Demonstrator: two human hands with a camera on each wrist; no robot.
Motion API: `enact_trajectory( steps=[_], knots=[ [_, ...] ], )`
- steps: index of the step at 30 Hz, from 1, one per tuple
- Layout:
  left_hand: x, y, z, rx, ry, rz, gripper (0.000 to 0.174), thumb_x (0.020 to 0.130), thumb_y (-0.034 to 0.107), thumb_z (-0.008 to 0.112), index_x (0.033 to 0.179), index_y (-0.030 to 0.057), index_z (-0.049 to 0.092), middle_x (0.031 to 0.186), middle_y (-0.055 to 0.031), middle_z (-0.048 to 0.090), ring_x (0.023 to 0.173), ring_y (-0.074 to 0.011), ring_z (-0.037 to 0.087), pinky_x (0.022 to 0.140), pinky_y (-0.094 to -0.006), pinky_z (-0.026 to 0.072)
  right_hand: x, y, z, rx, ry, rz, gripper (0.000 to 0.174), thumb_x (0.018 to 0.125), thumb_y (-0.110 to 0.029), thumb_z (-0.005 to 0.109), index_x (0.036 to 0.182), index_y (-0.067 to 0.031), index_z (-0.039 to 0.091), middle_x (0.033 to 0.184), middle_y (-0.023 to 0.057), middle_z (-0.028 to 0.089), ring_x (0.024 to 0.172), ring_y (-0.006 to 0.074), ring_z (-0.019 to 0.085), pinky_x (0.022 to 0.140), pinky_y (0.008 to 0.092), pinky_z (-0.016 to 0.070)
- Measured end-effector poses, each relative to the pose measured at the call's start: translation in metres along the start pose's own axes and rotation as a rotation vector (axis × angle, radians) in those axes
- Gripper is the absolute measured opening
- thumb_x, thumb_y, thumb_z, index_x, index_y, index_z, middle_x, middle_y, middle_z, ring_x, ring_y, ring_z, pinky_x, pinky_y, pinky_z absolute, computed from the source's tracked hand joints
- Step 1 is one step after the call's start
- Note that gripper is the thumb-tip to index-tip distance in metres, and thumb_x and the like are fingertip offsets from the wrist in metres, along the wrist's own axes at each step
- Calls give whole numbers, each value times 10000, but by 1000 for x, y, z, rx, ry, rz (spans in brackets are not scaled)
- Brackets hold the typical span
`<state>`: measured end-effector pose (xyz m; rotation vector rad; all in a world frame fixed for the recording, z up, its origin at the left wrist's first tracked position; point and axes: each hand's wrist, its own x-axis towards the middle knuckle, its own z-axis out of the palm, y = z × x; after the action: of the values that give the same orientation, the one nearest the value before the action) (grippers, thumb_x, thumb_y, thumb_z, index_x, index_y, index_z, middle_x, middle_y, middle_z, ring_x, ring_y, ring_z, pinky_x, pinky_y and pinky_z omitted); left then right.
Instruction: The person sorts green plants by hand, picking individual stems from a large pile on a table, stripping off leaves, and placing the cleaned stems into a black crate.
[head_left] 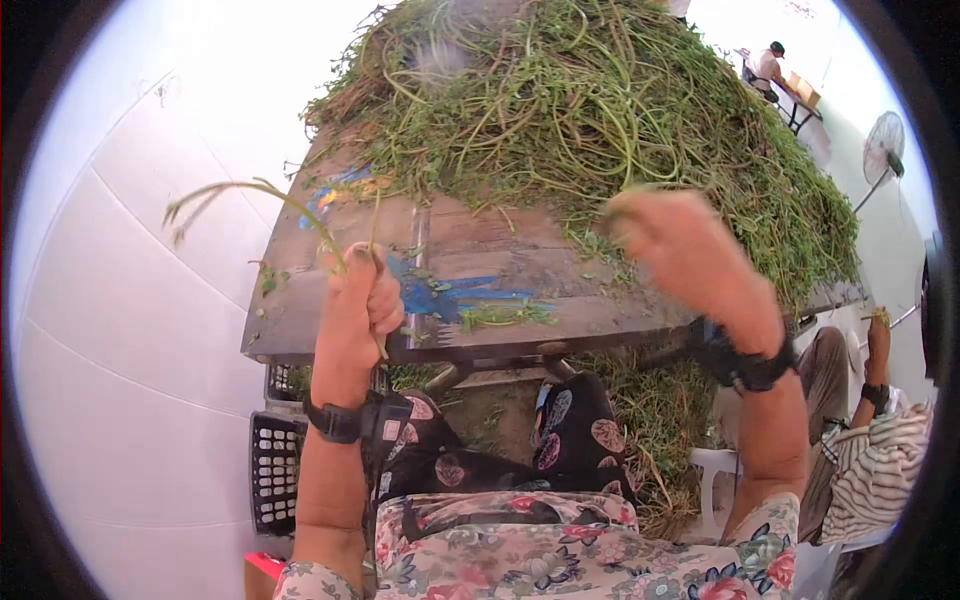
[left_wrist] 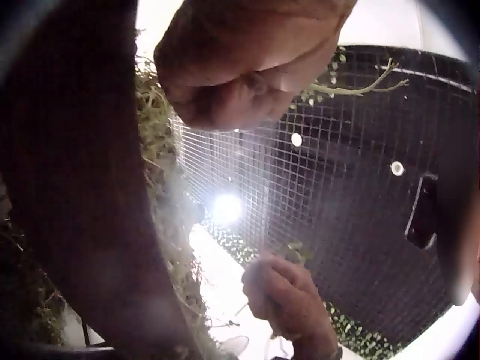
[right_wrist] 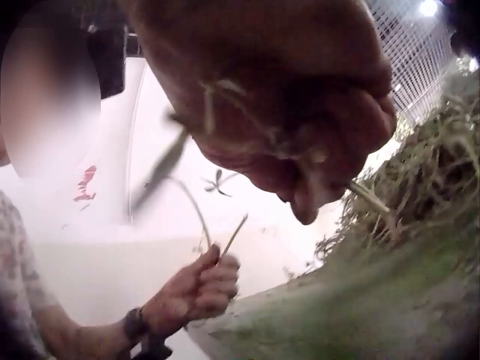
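Observation:
My left hand (head_left: 362, 305) is raised over the near left part of the wooden table (head_left: 560, 260). Its curled fingers and thumb grip thin green stems (head_left: 290, 203), one arching out to the left. My right hand (head_left: 695, 258), blurred in the head view, is in front of the big heap of leafy green stems (head_left: 540, 110). The right wrist view has its fingers curled round a leafy stem (right_wrist: 367, 196), whose cut-looking end sticks out past the fingertips. The two hands are well apart.
Scattered leaves and blue paint marks (head_left: 450, 297) are on the tabletop. A black plastic crate (head_left: 273, 470) stands below on the left, and loose greens (head_left: 660, 440) lie under the table. To the right, another person in a striped top (head_left: 880, 460) sits close by; a fan (head_left: 884, 145) stands behind.

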<state>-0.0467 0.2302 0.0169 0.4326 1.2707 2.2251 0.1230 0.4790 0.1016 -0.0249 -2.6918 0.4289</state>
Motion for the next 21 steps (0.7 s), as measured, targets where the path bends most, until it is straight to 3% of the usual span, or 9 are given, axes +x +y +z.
enact_trajectory(
  steps=[3,6,7,10,11,15,18,21],
  knots=[
    [-11,-2,24,171,-134,133,243,902,322,492,815,95,502,562,52,366,461,-39,299,392,-187,246,-2,-26,44,-162,-132,-192,50,740,-65,525,748,-30,559,718,135,605,722,302,616,618,383,482],
    [-16,-12,38,837,-164,360,216,902,265,482,828,68,530,620,38,459,502,-29,354,408,-189,267,1,-53,60,-167,-205,-171,53,715,-73,546,743,-34,568,725,135,613,723,285,623,603,359,492],
    [-14,-22,37,948,-164,381,210,888,222,470,833,39,555,671,25,514,529,-33,396,429,-193,291,3,-56,60,-147,-143,-221,60,712,-79,548,746,-35,572,721,132,613,708,283,623,592,355,492],
    [-18,-26,41,689,-294,237,156,843,131,517,823,-21,547,644,-22,530,590,-91,459,542,-254,386,6,-59,60,-164,-40,-305,74,708,-95,549,746,-39,578,707,123,607,669,279,619,564,349,488],
    [-18,-20,39,815,-284,225,168,844,138,528,813,-24,560,633,-15,532,574,-86,478,537,-237,392,5,-60,63,-215,-65,-287,75,709,-100,546,742,-41,578,701,120,603,659,280,616,557,349,485],
    [-18,-15,43,847,-323,77,257,846,251,566,780,3,574,630,11,527,531,-49,478,484,-200,384,4,-57,63,-176,-156,-349,115,717,-66,545,824,-33,523,752,131,590,686,305,603,575,392,474],
    [-18,-9,35,746,-279,68,266,843,281,576,775,24,568,633,21,527,514,-39,457,444,-186,344,4,-49,62,-97,-197,-310,110,741,-76,522,841,-30,517,748,136,582,677,311,592,575,400,468],
    [-17,1,14,582,-242,-96,267,882,319,518,831,60,556,646,34,503,505,-44,443,437,-149,314,1,-39,49,-78,-243,-211,95,769,-82,500,848,-31,510,749,135,575,672,318,581,579,408,463]
  ],
)
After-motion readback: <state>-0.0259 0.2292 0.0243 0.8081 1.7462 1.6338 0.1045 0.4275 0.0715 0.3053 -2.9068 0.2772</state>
